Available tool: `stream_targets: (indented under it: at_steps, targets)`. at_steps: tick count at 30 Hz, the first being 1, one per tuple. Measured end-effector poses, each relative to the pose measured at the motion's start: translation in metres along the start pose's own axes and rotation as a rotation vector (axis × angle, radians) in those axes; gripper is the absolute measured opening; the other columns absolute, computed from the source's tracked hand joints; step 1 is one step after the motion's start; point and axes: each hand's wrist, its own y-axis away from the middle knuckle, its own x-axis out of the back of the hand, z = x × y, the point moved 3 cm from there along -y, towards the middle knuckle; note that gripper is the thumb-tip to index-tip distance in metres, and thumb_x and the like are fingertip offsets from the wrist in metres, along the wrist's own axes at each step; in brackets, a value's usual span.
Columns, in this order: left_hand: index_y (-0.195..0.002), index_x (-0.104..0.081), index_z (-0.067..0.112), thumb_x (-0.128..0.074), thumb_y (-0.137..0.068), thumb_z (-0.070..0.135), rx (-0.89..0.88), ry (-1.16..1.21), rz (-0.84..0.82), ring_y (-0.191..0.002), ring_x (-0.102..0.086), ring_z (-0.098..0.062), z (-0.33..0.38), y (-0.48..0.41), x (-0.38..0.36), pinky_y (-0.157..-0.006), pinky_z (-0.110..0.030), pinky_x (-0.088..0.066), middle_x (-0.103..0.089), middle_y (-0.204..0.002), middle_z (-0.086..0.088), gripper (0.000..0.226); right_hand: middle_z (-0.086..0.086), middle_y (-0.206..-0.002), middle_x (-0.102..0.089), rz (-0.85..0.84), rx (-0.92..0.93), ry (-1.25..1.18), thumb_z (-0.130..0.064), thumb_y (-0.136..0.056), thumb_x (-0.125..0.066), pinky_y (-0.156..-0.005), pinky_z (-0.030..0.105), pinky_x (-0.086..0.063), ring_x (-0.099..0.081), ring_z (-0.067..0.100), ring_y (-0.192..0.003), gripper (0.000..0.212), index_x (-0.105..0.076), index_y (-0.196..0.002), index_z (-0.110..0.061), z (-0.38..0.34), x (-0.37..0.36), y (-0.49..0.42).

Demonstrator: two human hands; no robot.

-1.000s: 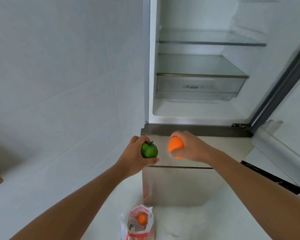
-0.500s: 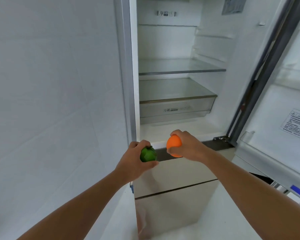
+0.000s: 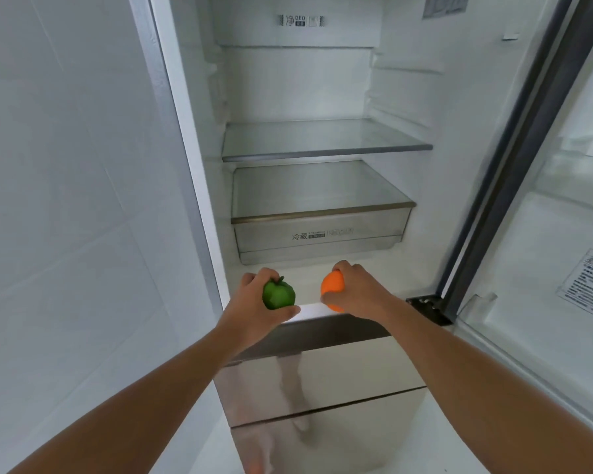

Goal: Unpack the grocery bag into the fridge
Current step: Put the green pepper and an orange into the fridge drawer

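Note:
The fridge stands open in front of me, its white floor (image 3: 308, 282) bare just past my hands. My left hand (image 3: 250, 309) grips a green apple (image 3: 278, 295) at the front lip of the compartment. My right hand (image 3: 360, 294) holds an orange fruit (image 3: 332, 289) beside it, a little to the right. Both fruits hover over the lip, apart from each other. A glass shelf (image 3: 326, 150) and a clear drawer (image 3: 322, 230) sit deeper inside, both with nothing on them. The grocery bag is out of view.
A white tiled wall (image 3: 65, 200) runs along the left. The open fridge door (image 3: 562, 234) with its bins fills the right side. Shiny lower drawers (image 3: 322, 381) lie below my forearms, reflecting my legs.
The view has risen and drawn closer to the fridge, and the bag on the floor has dropped out of sight. Both hands, still holding their fruit, have reached the compartment's front lip.

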Motion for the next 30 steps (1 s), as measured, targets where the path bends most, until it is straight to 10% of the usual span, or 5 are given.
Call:
stream_targets:
  at_steps: [15,22,30]
  targets:
    - [-0.111,-0.048,0.038,-0.086,-0.068,0.041,0.142,0.02,0.112,-0.088,-0.051,-0.007,0.008,-0.051,-0.031,-0.055,-0.005,-0.04,-0.042,-0.114,0.006,0.058,0.004,-0.126,-0.049,-0.02,0.076,-0.213,-0.047,-0.073,-0.077,-0.084,0.036,-0.051,-0.057,0.025,-0.104,0.066,-0.047,-0.131,-0.032,0.025,0.015,-0.075]
    - [-0.112,-0.049,0.035,-0.086,-0.067,0.042,0.106,-0.014,0.152,-0.092,-0.051,-0.01,0.016,-0.069,-0.022,-0.067,-0.008,-0.038,-0.044,-0.114,0.005,0.058,-0.001,-0.136,-0.048,0.331,0.486,-0.183,-0.054,-0.077,-0.074,-0.089,0.042,-0.051,-0.056,0.024,-0.111,0.073,-0.04,-0.138,-0.032,-0.047,0.086,-0.07]
    - [-0.114,-0.047,0.036,-0.085,-0.067,0.047,0.101,-0.033,0.172,-0.093,-0.054,-0.011,0.024,-0.076,-0.009,-0.077,-0.022,-0.05,-0.043,-0.114,0.006,0.061,0.01,-0.14,-0.032,0.3,0.317,-0.058,-0.046,-0.086,-0.07,-0.096,0.047,-0.05,-0.055,0.039,-0.114,0.077,-0.031,-0.149,-0.028,-0.056,0.118,-0.125]
